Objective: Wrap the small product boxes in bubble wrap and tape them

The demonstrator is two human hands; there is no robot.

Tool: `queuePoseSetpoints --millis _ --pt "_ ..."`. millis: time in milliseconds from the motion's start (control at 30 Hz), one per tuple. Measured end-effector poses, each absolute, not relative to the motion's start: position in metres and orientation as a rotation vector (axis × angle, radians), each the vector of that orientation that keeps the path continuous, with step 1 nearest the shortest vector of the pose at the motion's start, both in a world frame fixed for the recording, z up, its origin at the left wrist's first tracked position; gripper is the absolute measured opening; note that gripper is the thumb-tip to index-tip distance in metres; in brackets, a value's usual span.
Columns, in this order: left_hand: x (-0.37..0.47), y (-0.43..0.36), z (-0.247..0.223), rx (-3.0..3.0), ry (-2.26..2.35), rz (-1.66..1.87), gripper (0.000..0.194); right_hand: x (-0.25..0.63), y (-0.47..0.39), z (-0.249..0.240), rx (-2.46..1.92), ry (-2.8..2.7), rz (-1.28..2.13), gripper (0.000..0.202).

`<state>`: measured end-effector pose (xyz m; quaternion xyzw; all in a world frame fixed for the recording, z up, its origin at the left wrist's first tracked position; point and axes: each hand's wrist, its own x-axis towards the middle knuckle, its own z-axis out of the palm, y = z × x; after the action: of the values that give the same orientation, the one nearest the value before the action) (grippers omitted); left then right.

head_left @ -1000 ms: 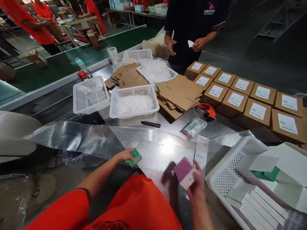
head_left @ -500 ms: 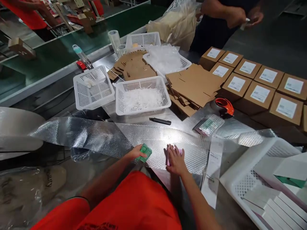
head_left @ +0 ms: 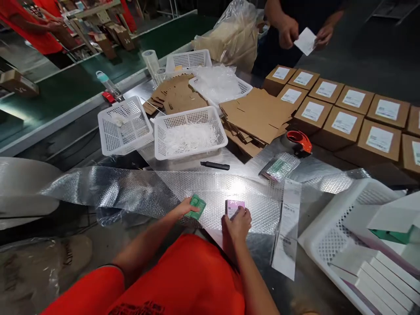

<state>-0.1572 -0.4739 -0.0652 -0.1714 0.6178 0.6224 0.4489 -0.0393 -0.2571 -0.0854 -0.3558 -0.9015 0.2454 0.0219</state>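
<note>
Head camera view: a worker in an orange top presses two small boxes onto a sheet of bubble wrap (head_left: 183, 192) spread along the near edge of a steel table (head_left: 229, 159). The left hand (head_left: 181, 207) closes its fingertips on a green box (head_left: 196, 206); the right hand (head_left: 240, 223) grips the near end of a purple box (head_left: 234, 206), which lies flat just to the right of the green one, the two apart. A paper strip (head_left: 286, 227) hangs over the wrap's right end. Beyond the wrap lie a black pen (head_left: 215, 165) and a wrapped packet (head_left: 280, 166) beside an orange tape dispenser (head_left: 299, 141). Two white baskets (head_left: 157, 131) stand side by side further in, with flat cardboard blanks (head_left: 259, 113) to their right and labelled cardboard boxes (head_left: 341, 113) in rows toward the far right corner. At the near right corner a white basket (head_left: 328, 227) holds white boxes (head_left: 374, 275). At the far edge, another person's hands (head_left: 305, 33) hold a white slip (head_left: 306, 41).
</note>
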Motion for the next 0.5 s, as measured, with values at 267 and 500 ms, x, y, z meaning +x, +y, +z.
queuePoseSetpoints --millis 267,500 --pt "-0.128 -0.430 -0.031 -0.341 1.174 1.674 0.042 -0.027 -0.284 -0.047 -0.864 -2.095 2.079 0.058" --pt "-0.091 -0.376 -0.047 -0.452 1.067 1.758 0.032 -0.001 -0.274 -0.049 -1.079 -1.807 2.267 0.064"
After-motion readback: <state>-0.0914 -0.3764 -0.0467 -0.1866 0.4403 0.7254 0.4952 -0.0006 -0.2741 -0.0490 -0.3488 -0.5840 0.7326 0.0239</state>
